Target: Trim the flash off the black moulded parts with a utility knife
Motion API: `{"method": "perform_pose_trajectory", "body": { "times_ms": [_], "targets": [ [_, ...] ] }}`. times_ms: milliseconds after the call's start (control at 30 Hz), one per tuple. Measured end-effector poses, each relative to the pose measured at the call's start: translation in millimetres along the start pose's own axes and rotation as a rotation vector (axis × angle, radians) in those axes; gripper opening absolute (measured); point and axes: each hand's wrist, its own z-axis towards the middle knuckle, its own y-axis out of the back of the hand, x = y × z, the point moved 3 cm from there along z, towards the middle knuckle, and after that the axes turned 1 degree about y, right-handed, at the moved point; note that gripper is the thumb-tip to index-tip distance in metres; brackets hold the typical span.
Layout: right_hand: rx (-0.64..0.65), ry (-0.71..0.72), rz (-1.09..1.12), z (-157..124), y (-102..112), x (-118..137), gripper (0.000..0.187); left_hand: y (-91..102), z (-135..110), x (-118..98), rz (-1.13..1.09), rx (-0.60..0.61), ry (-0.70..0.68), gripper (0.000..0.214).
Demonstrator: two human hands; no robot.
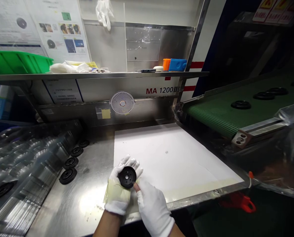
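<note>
In the head view my left hand (pixel 122 184), in a white glove with a yellowish cuff band, holds a black wheel-shaped disc (pixel 127 177) against its palm and fingers. The disc has a raised rim, a light centre hole and smaller holes around it; its face is turned up towards me. My right hand (pixel 153 204), gloved in white with the thumb tip bare, is closed beside the disc's lower right rim. Its thumb tip is at that rim; the other fingers are hidden, so what they hold cannot be made out.
Several black discs (pixel 68 175) line the steel table beside clear plastic trays (pixel 18 164) at left. White paper (pixel 171 158) covers the table's right side. A green conveyor (pixel 218 112) carries more discs. Above, a shelf (pixel 127 75) holds a green bin (pixel 18 62); a small fan (pixel 122 102) hangs below.
</note>
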Motion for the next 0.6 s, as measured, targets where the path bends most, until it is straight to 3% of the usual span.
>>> {"method": "perform_pose_trajectory", "body": {
  "times_ms": [67,200,367,433,600],
  "targets": [
    [-0.004,-0.018,0.024,1.5,2.9,-5.1,0.026,2.0,-0.7,1.5,-0.006,0.044,0.035,0.027],
    [0.024,-0.062,0.005,-0.6,-0.3,-6.9,0.028,1.9,-0.9,4.6,-0.040,0.045,-0.114,0.015],
    [-0.001,-0.016,-0.032,-6.4,-6.4,4.7,0.028,-2.6,-2.2,6.1,-0.013,-0.030,-0.255,0.022],
    [-0.009,-0.010,-0.037,-5.8,-3.6,4.8,0.028,-2.8,-3.4,4.9,0.012,-0.030,-0.217,0.028],
    [-0.009,-0.047,0.031,-1.8,6.3,-7.0,0.027,-2.6,-6.2,7.3,0.015,0.072,0.040,0.038]
  ]
}}
